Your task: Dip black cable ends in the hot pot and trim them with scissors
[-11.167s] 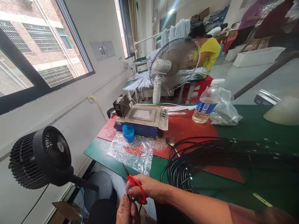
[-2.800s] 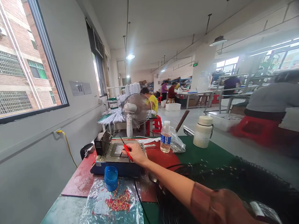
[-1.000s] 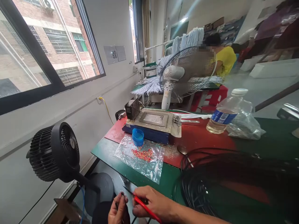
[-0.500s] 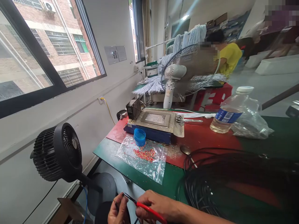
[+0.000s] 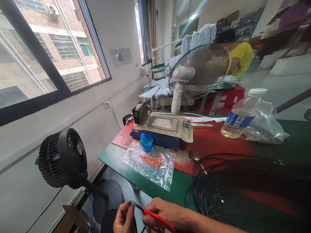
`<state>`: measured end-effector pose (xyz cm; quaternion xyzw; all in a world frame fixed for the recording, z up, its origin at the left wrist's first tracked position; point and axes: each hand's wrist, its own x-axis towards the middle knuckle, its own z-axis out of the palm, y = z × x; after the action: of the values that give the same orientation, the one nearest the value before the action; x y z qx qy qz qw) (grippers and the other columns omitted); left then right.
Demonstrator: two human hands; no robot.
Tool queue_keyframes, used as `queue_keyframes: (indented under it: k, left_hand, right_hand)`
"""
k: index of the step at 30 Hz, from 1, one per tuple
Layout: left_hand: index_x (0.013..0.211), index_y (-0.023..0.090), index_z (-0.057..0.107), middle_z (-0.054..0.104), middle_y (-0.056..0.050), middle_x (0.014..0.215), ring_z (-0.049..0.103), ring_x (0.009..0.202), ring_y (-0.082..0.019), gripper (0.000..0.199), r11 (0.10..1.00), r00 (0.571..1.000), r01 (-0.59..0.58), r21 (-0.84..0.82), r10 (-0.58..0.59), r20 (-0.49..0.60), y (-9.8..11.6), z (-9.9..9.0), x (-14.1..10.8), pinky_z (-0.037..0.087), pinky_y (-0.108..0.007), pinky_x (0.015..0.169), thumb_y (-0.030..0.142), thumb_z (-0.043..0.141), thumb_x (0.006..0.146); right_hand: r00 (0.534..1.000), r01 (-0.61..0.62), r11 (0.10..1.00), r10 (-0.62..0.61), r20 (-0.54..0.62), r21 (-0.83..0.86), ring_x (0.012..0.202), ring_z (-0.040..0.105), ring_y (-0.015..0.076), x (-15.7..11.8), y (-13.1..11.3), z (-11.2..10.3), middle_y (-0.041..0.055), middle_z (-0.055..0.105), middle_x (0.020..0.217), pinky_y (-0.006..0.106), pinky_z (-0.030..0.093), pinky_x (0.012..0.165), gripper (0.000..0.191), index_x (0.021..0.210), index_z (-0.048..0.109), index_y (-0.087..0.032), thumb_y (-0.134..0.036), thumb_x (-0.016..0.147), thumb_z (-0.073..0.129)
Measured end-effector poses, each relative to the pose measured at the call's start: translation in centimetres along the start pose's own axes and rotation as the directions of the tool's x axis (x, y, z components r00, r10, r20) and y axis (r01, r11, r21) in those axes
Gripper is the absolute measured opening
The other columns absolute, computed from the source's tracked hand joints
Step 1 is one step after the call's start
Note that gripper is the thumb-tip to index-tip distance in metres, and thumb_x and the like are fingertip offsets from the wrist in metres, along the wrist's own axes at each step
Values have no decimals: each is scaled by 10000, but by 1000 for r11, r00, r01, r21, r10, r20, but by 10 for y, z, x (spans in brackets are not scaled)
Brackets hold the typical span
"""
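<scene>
Small dark end [image 5: 130, 202]: It is in front of the table edge, pinched at the scissor tips. It is too small to see well, but it looks light and like bendy cable. A soft pinch close to the tip should keep it from flopping.
Left hand [image 5: 124, 219]: Thumb and finger are squeezed together on the small dark end.
Red scissors [image 5: 159, 217]: They look hard and light, with thin, pointy blades. The red loops are the safe place to hold.
Right hand [image 5: 167, 209]: It is curled closed around the red loops.
Black cables [image 5: 209, 195]: They lie looped on the table [image 5: 179, 183], springy and easy to tangle.
Blue cup [image 5: 146, 146]: It stands on the clear bag [image 5: 159, 179], near red and yellow bits [image 5: 152, 160].
</scene>
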<state>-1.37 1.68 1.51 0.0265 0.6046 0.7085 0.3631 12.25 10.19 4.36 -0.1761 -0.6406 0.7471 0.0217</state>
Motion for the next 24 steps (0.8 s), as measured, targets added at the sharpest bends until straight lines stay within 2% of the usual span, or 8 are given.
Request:
queue_keyframes:
  k: [8, 14, 17, 20, 24]
  left_hand:
    - [573, 180, 656, 691, 39, 486, 584, 454, -52, 399, 999, 1000, -24, -33, 24, -18, 3, 3, -5, 454, -79, 476, 344, 839, 259]
    - [545, 165, 667, 690, 29, 486, 580, 473, -40, 335, 990, 990, -137, 26, 137, -16, -6, -1, 0, 445, -56, 510, 324, 835, 302]
    - [530, 183, 673, 685, 31, 475, 584, 480, -39, 346, 998, 999, -48, -51, 48, 2, -8, 0, -1, 445, -59, 528, 337, 838, 268]
    - [534, 197, 685, 676, 16, 457, 590, 485, -42, 336, 988, 992, 92, -123, -80, 95, -9, 0, -3, 443, -64, 545, 328, 843, 267]
    - [577, 191, 702, 665, 0, 460, 590, 496, -55, 308, 982, 966, 166, -89, -143, 217, -13, -3, -3, 445, -87, 562, 313, 838, 328]
  right_hand:
    - [1000, -8, 1000, 8, 10, 13, 436, 384, 35, -1, -1, 0, -46, 425, 516, 150, 291, 417, 477, 669, 600, -117, -590, 708, 564]
    - [1000, -17, 998, 19, -23, 63, 422, 403, 34, 2, 1, 1, -40, 437, 509, 153, 295, 410, 533, 667, 604, -104, -634, 688, 547]
    - [992, 0, 995, 13, -124, 102, 401, 397, 32, 6, 5, 1, -42, 435, 487, 151, 288, 399, 531, 661, 590, -107, -632, 709, 521]
    - [976, 18, 992, 10, -218, 125, 388, 390, 33, 8, 6, 0, -45, 437, 478, 151, 273, 382, 498, 658, 573, -112, -605, 715, 527]
    - [956, 9, 987, 39, -290, 163, 377, 375, 28, 7, 0, -2, -51, 448, 489, 147, 261, 362, 406, 664, 560, -122, -526, 709, 557]
